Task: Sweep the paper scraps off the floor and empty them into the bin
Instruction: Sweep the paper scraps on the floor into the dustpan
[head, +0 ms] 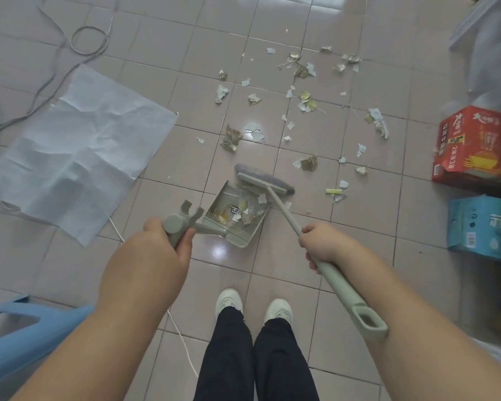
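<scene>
In the head view, the left hand is wrapped around the upright handle of the dustpan, whose tray sits on the tiled floor just ahead of and between the hands. The right hand is clenched on the broom shaft, its bristle head resting at the pan's far lip. A few scraps lie inside the tray. Most paper scraps are scattered well beyond both hands. A crumpled white sheet lies beyond the left hand.
</scene>
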`<state>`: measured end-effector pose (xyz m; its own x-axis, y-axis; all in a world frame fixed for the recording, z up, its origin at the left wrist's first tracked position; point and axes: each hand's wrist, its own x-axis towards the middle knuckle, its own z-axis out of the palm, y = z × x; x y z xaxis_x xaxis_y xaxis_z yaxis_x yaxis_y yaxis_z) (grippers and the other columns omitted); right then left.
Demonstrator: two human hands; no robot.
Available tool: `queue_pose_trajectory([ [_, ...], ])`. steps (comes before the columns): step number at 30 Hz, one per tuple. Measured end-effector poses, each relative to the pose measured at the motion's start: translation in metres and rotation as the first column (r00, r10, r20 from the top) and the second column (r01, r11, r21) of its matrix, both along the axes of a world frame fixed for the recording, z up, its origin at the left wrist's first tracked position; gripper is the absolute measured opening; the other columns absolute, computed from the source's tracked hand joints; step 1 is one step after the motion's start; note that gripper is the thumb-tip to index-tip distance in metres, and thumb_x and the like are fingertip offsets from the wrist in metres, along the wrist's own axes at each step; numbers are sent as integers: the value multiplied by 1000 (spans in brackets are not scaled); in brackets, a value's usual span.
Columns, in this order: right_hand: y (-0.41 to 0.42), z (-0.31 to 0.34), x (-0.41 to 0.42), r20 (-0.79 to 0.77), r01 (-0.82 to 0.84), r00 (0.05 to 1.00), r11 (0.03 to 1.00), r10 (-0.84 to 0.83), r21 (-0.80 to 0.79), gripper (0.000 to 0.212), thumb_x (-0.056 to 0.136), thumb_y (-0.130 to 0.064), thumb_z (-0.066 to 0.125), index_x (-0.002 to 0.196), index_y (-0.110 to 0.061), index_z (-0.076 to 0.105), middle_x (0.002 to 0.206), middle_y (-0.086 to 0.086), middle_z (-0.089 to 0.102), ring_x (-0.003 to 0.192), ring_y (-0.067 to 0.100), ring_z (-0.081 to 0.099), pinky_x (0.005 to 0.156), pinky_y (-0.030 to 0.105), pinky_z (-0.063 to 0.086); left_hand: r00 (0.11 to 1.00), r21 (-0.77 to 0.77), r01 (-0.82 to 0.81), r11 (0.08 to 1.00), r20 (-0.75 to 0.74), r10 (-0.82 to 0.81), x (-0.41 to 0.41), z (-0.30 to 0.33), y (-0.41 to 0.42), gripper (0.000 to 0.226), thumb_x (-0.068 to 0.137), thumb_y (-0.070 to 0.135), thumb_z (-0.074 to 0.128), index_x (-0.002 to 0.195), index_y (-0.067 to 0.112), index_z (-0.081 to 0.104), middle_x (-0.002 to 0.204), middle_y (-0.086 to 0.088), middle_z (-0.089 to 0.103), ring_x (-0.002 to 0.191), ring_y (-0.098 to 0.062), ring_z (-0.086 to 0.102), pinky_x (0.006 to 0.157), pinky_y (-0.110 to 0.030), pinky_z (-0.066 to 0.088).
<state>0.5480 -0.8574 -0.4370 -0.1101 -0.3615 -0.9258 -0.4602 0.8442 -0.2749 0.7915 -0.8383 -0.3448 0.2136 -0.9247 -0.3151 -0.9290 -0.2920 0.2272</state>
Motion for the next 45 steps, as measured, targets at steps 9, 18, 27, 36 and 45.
queue_pose_trajectory([
  [9,32,26,0,42,-152,988,988,152,1,52,91,-11,36,141,-25,38,73,8,51,41,19,50,44,21,44,999,8,-49,999,-16,50,2,2,2,39,91,46,45,85,8,40,61,-2,41,65,-30,44,58,-35,37],
  [18,4,48,-56,-79,-3,997,999,-1,-40,44,94,-5,40,136,-14,45,61,11,45,33,16,42,33,12,36,997,12,-36,999,-75,36,1,9,8,43,90,51,43,86,8,47,63,-1,45,68,-32,51,61,-36,45],
  [27,33,25,-60,-91,267,961,961,-261,66,44,93,-5,36,136,-3,43,61,11,44,27,11,40,30,11,34,998,47,14,999,-57,-12,24,20,22,43,90,53,40,86,11,48,64,-1,46,68,-31,50,60,-35,42],
  [36,43,16,29,36,234,971,971,-236,48,39,94,-5,37,131,-13,47,61,10,44,35,15,40,33,11,35,998,90,19,996,-63,-13,40,6,38,38,92,50,41,86,12,44,63,-2,46,64,-30,44,57,-33,36],
  [45,34,56,31,29,26,999,999,-27,45,45,93,-10,43,136,-24,42,62,8,49,32,13,42,34,13,35,994,88,46,995,-104,-37,40,5,35,38,92,50,39,84,13,41,59,5,40,63,-27,45,57,-32,36],
])
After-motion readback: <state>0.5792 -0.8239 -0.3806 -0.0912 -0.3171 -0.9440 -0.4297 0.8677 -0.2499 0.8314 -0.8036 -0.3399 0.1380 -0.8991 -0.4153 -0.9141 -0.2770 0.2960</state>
